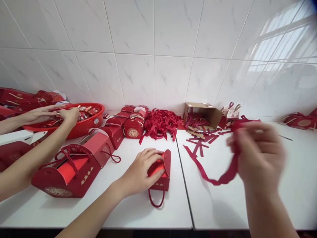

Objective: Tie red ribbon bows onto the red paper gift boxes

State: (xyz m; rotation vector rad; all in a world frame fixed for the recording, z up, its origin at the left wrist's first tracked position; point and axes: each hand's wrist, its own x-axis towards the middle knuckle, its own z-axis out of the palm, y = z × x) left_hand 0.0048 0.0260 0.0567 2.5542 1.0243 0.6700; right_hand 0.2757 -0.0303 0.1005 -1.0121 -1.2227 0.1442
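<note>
My left hand (142, 170) rests on a small red gift box (160, 175) with a cord handle, fingers curled over its open top near the table's middle seam. My right hand (257, 155), blurred by motion, is raised over the right table and grips a red ribbon (210, 175) that trails down to the left onto the tabletop.
A co-worker's two hands (61, 115) reach into a red basin (89, 124) of sweets at the left. Larger red boxes (71, 165) stand in front of it. A heap of ribbons (160, 122), closed boxes (133, 127) and a tipped cardboard carton (205, 112) line the tiled wall.
</note>
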